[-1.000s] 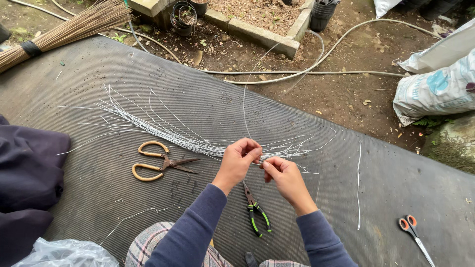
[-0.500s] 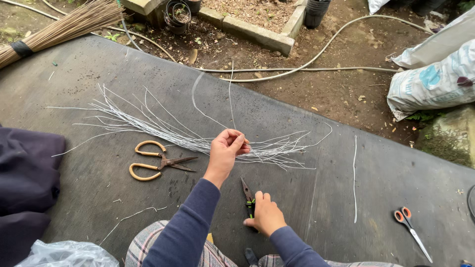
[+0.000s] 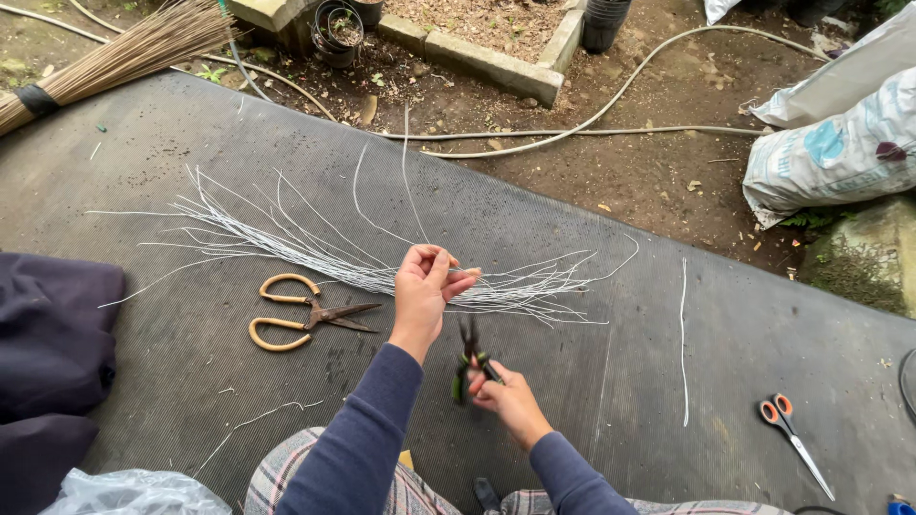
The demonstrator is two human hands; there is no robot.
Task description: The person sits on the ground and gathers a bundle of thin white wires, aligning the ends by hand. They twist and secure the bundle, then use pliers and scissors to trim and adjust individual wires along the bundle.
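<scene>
Seated worker on a dark ribbed mat (image 3: pixel 620 381), seen from above. The left hand (image 3: pixel 426 289) is closed, fingertips pinching pale thin wires (image 3: pixel 382 277) where they gather; two loose ends curve up and away from the grip towards the far edge of the mat. Holding at this narrow point probably keeps the strands together and lifts them off the mat. The bundle lies flat, its long axis running left to right across the mat, fanning out widely at the left end and more tightly at the right.

The right hand (image 3: pixel 506 396) is wrapped round the green handles of small pliers (image 3: pixel 469 362), held just below the left hand; the dark nose points up towards the pinched wires, and the tool's long axis is near upright in the view. Whether the nose is parted cannot be told.

Old orange-handled shears (image 3: pixel 301 313) rest left of the left hand, blades pointing right. Orange scissors (image 3: pixel 792 437) lie well apart at the right, beyond a single straight wire (image 3: pixel 683 343).
</scene>
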